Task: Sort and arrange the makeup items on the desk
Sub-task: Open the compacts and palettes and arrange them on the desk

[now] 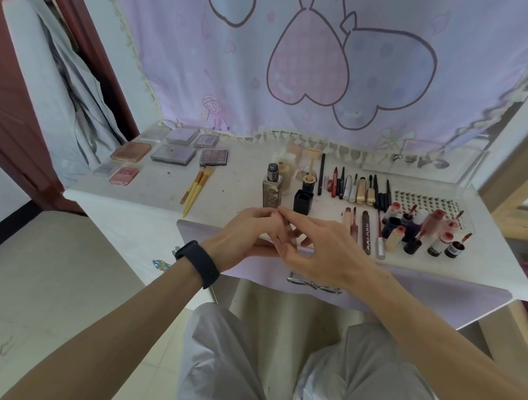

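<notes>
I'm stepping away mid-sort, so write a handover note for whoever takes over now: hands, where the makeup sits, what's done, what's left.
Hands: left hand and right hand meet fingertip to fingertip at the front edge of the desk; cannot tell whether they pinch anything.
Done: palettes grouped back left; pencils and tubes in a row; lip bottles clustered right.
Left: two brushes, foundation bottle and black square pot sit mid-desk, seemingly unplaced.

palettes point(173, 154) lie left on the desk point(143, 192), brushes point(196, 188) beside them, lip products point(411, 232) right.
</notes>
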A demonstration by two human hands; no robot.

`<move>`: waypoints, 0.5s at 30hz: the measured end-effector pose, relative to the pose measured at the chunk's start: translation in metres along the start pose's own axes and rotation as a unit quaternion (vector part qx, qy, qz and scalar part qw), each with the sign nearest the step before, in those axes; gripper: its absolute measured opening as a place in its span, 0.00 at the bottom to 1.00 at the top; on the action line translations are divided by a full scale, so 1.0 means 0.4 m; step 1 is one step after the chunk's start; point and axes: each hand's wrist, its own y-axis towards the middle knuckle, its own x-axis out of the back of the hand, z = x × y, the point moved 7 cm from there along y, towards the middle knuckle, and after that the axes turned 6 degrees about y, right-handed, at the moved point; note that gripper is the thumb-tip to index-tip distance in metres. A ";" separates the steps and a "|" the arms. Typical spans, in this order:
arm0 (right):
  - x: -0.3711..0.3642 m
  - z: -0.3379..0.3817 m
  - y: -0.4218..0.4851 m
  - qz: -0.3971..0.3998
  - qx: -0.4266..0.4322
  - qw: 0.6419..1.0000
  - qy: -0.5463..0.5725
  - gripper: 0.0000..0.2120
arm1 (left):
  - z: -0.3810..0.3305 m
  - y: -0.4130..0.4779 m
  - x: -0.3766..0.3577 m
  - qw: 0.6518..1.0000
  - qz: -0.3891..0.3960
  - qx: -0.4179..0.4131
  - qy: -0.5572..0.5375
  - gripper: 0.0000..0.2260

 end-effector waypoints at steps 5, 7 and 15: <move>0.013 -0.002 0.008 -0.005 -0.015 1.000 -0.004 0.30 | -0.006 -0.003 0.010 0.999 0.029 0.009 -0.029 0.27; 0.009 -0.015 0.011 0.041 -0.024 0.998 0.040 0.32 | 0.001 -0.005 0.016 0.996 0.033 0.015 -0.080 0.26; 0.014 -0.014 0.004 0.051 -0.021 0.997 0.055 0.30 | 0.012 0.002 0.006 0.988 0.021 0.020 -0.149 0.23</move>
